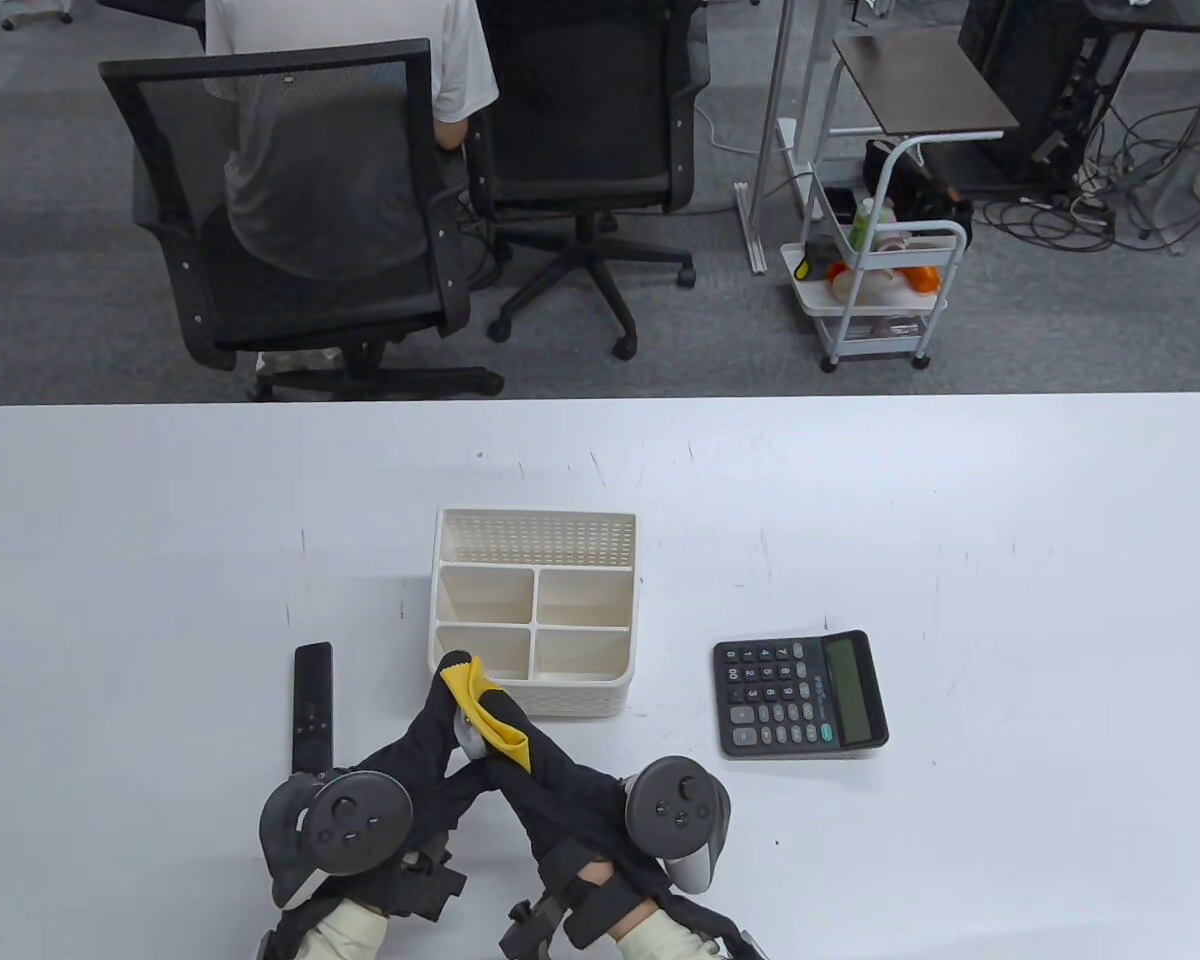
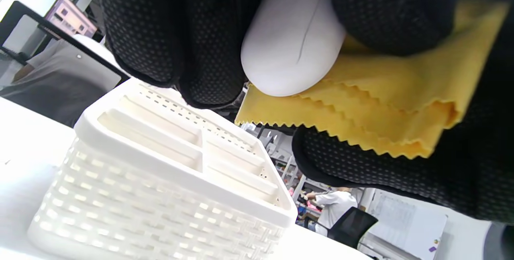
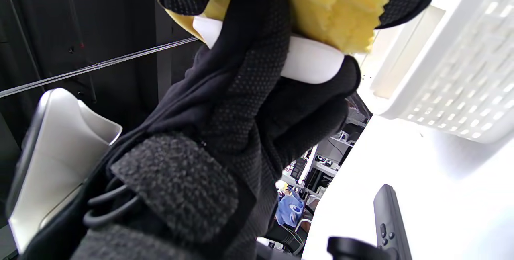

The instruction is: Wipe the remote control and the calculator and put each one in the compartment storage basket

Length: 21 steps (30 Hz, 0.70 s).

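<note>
Yellow and black over the counter's (image 1: pixel 960 560) near edge: grips a white, round-ended remote control (image 2: pixel 289 51) in the left hand (image 1: pixel 410 760), fingers curled round it, and pinches a folded yellow cloth (image 1: pixel 485 712) against it with the right hand (image 1: pixel 560 780). Crosses fingertips just above the near left corner of the compartment storage basket (image 1: pixel 530 700), so the nearest compartment sits directly ahead of the white remote; judged a short forward drop once wiping ends.

For the calculator (image 1: pixel 798 695), look right: flat on the counter, apart from the basket's right wall, long axis left to right, display toward the counter's right edge, nearer the right hand.

Leaves a slim black remote (image 1: pixel 312 700) flat to the basket's left, long axis running near edge to far edge, near end just beside the left tracker.

Hides most of the white remote under gloves and cloth; cannot tell its length or which face is up.
</note>
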Tool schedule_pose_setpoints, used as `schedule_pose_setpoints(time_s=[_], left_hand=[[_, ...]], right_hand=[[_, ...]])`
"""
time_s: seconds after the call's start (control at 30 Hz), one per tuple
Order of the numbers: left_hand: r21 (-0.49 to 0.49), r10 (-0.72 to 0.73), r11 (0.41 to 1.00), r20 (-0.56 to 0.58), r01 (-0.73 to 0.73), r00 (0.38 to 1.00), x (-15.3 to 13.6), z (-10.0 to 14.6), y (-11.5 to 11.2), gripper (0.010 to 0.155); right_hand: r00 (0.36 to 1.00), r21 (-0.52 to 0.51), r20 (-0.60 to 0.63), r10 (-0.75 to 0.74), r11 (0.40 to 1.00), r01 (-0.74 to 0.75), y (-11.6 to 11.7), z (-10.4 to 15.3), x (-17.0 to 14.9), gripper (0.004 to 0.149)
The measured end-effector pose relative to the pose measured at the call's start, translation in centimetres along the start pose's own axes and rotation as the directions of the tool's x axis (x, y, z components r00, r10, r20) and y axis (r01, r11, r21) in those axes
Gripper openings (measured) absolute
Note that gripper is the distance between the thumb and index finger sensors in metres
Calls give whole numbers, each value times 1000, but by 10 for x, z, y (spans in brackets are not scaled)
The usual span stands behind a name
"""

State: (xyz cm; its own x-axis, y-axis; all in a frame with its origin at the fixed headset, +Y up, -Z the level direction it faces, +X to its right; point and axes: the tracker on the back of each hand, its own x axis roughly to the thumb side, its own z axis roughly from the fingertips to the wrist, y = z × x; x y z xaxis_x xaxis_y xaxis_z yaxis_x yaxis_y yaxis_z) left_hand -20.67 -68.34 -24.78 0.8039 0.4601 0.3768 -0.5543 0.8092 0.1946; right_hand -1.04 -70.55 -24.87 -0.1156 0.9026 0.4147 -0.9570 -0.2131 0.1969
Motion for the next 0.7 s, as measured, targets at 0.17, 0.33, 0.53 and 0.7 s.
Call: schedule_pose_setpoints(time_s=[0.17,0.33,0.53,0.7], left_hand=[[-86,-49,995,-23,47,999,-1,-2,-3,83],[-77,-90,993,48,93,995,7,-1,-4,86],[-58,-73,996,8,74,997,4,-1,-3,88],[-59,-41,997,-17,40,999,1,-2,-2,87]], right_hand=[[999,-44,43,-9,999,11,-3,1,5,54],[998,-32,53,-34,999,35,1,2,5,56],[998,-31,40,-39,999,40,-1,1,3,56],[998,-58,45,-38,997,41,-6,1,5,55]])
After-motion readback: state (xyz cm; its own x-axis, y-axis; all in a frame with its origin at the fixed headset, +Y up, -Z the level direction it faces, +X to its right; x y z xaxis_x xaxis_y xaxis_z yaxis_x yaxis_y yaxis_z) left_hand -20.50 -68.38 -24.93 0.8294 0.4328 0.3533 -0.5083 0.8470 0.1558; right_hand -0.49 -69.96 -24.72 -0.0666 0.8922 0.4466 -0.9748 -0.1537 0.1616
